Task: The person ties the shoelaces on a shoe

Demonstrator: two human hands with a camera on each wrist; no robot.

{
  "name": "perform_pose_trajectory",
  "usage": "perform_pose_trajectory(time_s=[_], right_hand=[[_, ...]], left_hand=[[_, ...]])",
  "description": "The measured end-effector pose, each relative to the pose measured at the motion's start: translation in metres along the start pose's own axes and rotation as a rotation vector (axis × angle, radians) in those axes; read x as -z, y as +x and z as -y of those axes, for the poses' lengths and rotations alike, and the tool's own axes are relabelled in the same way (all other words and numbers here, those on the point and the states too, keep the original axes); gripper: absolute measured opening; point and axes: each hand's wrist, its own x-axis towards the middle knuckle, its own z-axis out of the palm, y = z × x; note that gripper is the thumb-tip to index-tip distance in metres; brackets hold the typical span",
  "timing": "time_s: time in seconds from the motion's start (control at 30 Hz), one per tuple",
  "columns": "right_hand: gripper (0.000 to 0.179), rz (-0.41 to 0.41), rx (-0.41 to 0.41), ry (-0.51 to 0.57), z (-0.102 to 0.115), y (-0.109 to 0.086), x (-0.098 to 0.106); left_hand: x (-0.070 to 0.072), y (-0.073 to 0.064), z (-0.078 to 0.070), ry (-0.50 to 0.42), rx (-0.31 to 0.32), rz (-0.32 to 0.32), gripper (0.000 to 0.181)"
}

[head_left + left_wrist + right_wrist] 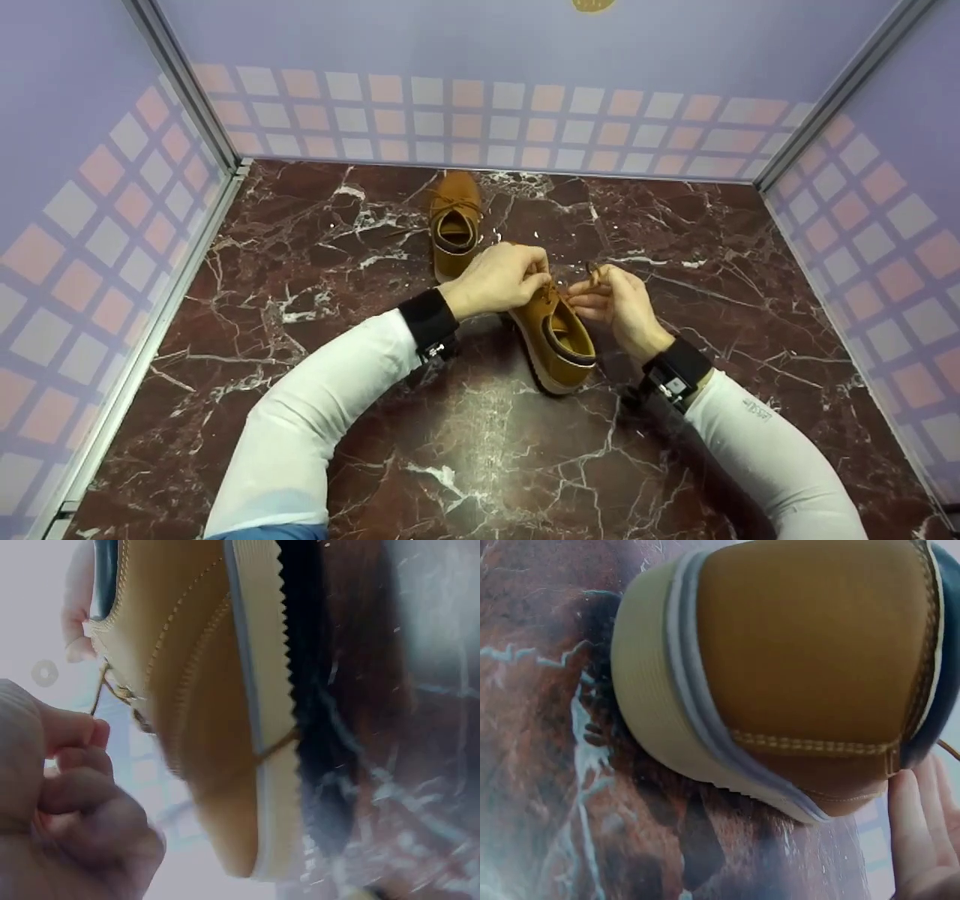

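Observation:
A tan lace-up shoe with a pale sole stands on the dark marbled surface, its toe pointing away from me. My left hand is over the toe side, thumb and forefinger pinching a thin brown shoelace that rises from the eyelets. On the shoe's right, my right hand grips another stretch of lace between thumb and forefinger, its other fingers extended beside the lacing. In the right wrist view the heel fills the middle, with only part of that hand showing at the right edge.
A matching shoe with its lace tied in a bow stands farther back, partly behind my left hand. Lilac wall panels with pink and white squares enclose the marbled surface at the back and both sides.

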Motion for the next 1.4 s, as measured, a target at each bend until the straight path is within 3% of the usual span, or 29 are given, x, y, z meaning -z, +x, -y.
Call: perform_pose_trajectory(time_s=[0.13,0.27,0.4,0.53,0.8,1.07,1.17,1.27,1.4], right_hand=[[0.024,-0.027,0.025,-0.004,-0.001,-0.006,-0.003],[0.024,-0.02,0.073,-0.006,0.0,-0.011,-0.004],[0.026,-0.041,0.096,-0.022,0.002,-0.013,-0.001],[0.027,-0.077,0.066,-0.03,0.004,-0.013,0.003],[0.029,-0.109,0.03,-0.011,0.003,-0.009,0.004],[0.026,-0.156,0.252,0.068,0.001,-0.009,0.001],[0.028,-0.16,0.278,0.07,0.002,-0.007,0.001],[0.032,-0.159,0.228,0.037,0.002,-0.006,0.003],[0.035,-0.154,0.111,-0.069,-0.003,-0.006,0.009]], left_hand=[[0.021,0.002,-0.01,0.23,0.055,0.022,0.025],[0.042,0.002,-0.01,0.322,0.113,0.022,0.031],[0.053,-0.004,-0.001,0.325,0.127,-0.019,0.025],[0.055,-0.014,0.011,0.307,0.125,-0.03,0.019],[0.054,-0.033,0.021,0.267,0.236,0.111,0.014],[0.063,-0.039,0.012,0.279,0.288,0.206,0.011],[0.065,-0.04,0.009,0.284,0.294,0.225,0.01],[0.061,-0.039,0.008,0.264,0.282,0.161,0.013],[0.044,-0.037,0.007,0.298,0.238,-0.015,0.027]])
